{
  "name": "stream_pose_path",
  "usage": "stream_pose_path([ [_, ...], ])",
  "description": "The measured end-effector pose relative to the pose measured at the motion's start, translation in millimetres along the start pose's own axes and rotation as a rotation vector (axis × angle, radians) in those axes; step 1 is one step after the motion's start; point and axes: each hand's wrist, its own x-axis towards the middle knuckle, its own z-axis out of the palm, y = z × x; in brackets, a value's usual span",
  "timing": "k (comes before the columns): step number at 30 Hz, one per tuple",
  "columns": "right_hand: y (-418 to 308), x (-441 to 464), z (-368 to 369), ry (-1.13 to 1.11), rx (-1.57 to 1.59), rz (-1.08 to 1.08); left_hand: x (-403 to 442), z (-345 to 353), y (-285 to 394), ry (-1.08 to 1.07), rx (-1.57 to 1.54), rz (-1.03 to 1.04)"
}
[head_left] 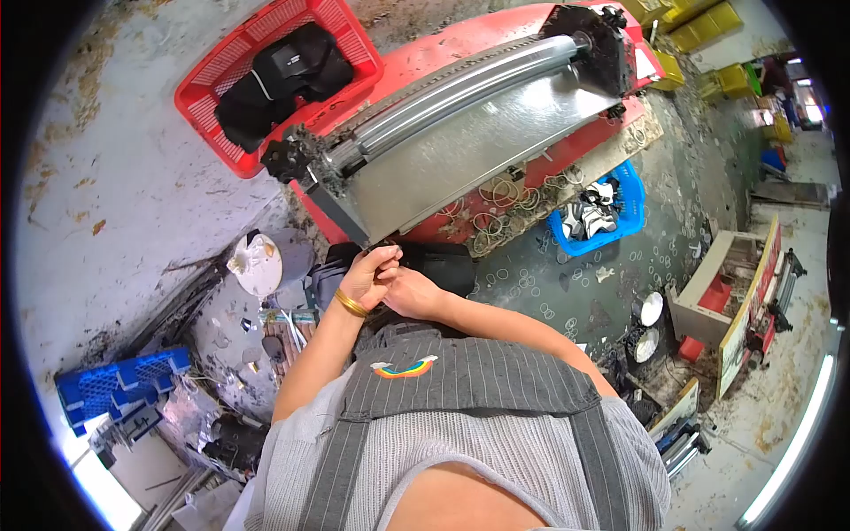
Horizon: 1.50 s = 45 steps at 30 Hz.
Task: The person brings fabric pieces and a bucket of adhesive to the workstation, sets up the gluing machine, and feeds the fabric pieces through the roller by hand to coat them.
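Note:
My left hand [361,276], with gold bangles [351,303] at its wrist, is raised in front of my apron with its fingers curled. Against it rests my right hand [413,294], also closed, the fingers of both meeting. Whatever they pinch, if anything, is too small or hidden to make out. Behind and below them lie dark flat pieces [449,268], partly covered by my hands. Just beyond the fingertips is the front edge of a metal plate [443,155], part of a red machine with a shiny roller [469,88].
A red basket [197,93] with banded black pieces [288,66] stands at the machine's left. Rubber bands [500,196] lie along its front ledge and on the floor. A blue basket [632,205] holds black-and-white pieces. A round white-topped stool [257,265] is at left.

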Motion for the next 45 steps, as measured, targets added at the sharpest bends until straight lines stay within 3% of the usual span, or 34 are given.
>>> stream_pose_path([
  [2,10.4,6.2,23.4,-0.094,0.021,0.001,0.1,-0.6,0.2,-0.022,-0.001,-0.010],
  [5,37.8,6.6,78.4,-0.015,0.148,0.046,-0.2,-0.8,-0.1,-0.002,0.016,-0.009],
  [9,31.8,19.1,70.7,-0.074,0.404,0.245,-1.2,-0.3,1.6,-0.018,-0.021,-0.046],
  [12,23.6,28.4,58.9,-0.041,1.141,0.479,-2.0,0.8,2.1,0.037,-0.007,-0.060],
  [15,12.3,38.8,48.0,0.010,1.971,0.573,-6.7,6.7,7.3,-0.005,-0.022,-0.087],
  [17,8.6,44.4,48.5,0.028,2.243,0.551,-22.0,34.0,15.8,0.118,0.128,-0.129],
  [19,7.5,50.0,48.6,0.032,2.392,0.523,-31.3,17.9,19.2,0.188,0.293,-0.146],
  [21,5.4,60.2,43.7,0.025,2.433,0.465,-64.3,47.5,39.3,0.223,1.601,0.122],
  [22,-0.9,64.7,31.7,0.039,2.311,0.346,-65.3,82.2,45.6,0.208,1.710,0.393],
  [24,-12.6,60.8,19.0,0.073,2.054,0.143,-46.7,155.4,55.3,-0.029,1.629,0.780],
  [25,20.8,49.1,80.4,0.083,1.383,0.160,-18.4,173.0,57.9,-0.102,1.719,1.020],
  [26,52.5,38.5,138.8,0.075,0.712,0.202,19.2,184.2,58.7,-0.080,1.787,1.246],
  [29,22.2,45.2,86.7,0.050,-0.122,0.118,127.1,194.6,68.0,0.354,2.128,1.527],
  [30,21.7,41.1,84.3,-0.003,-0.359,0.043,134.4,199.6,73.3,0.361,2.130,1.528],
  [32,33.5,36.6,95.0,-0.058,-0.228,0.071,147.6,204.5,82.3,0.101,2.392,1.055],
  [34,36.4,35.2,90.6,-0.175,0.000,0.120,150.4,210.7,81.7,0.078,2.358,1.043],
  [35,33.1,36.1,78.6,-0.265,0.159,0.146,151.3,211.2,78.2,0.067,2.316,1.058],
  [36,27.6,32.9,70.9,-0.139,-0.119,0.116,154.6,206.5,71.6,0.144,2.121,1.345],
  [37,10.4,33.4,41.5,-0.160,-0.264,0.147,137.8,202.7,73.0,0.157,2.113,1.315],
  [39,18.7,31.8,37.9,-0.238,-0.326,0.236,68.5,189.1,86.3,-0.100,1.779,1.526],
  [40,21.3,32.9,29.3,-0.266,-0.353,0.221,20.7,164.7,80.4,-0.042,1.649,1.568],
  [41,35.9,25.8,37.9,-0.176,-0.315,0.148,-14.5,126.4,80.2,-0.132,1.583,1.660],
  [42,38.5,24.2,38.1,-0.193,-0.344,0.160,-51.7,86.6,72.0,-0.073,1.464,1.510],
  [43,39.1,26.3,35.3,-0.208,-0.379,0.169,-75.8,43.7,60.2,0.189,1.461,1.447],
  [45,42.9,30.2,37.3,-0.285,-0.365,0.159,-79.8,-70.9,38.4,0.852,1.560,0.975],
])
